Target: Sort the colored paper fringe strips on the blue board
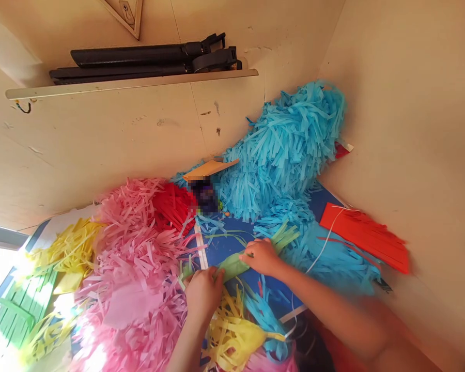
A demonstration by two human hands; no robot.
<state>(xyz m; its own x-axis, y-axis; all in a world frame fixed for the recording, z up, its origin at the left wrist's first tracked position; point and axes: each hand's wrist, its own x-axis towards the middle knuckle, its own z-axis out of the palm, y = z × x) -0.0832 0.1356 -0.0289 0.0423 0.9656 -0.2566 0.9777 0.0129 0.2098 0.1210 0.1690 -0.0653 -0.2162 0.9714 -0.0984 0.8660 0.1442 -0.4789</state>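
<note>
A strip of light green fringed tissue paper (234, 264) stretches between my two hands above the blue table (232, 227). My left hand (205, 292) is closed on its near-left end. My right hand (261, 256) pinches it farther right, and loose green fringe sticks out beyond the fingers. Just below the strip lies a yellow fringed paper bunch (236, 330), beside some blue tissue strips (265, 310). Pink fringed paper (139, 289) is heaped to the left of my left hand. Past my right hand spreads blue fringed paper (287, 150).
Red fringed paper (364, 237) lies at the right near a white string (325, 240). Yellow fringe (67, 250) and green fringed paper (25, 305) are at the far left. An orange paper piece (209, 169) leans by the wall. Black folded objects (139, 57) rest on a wall shelf (132, 84).
</note>
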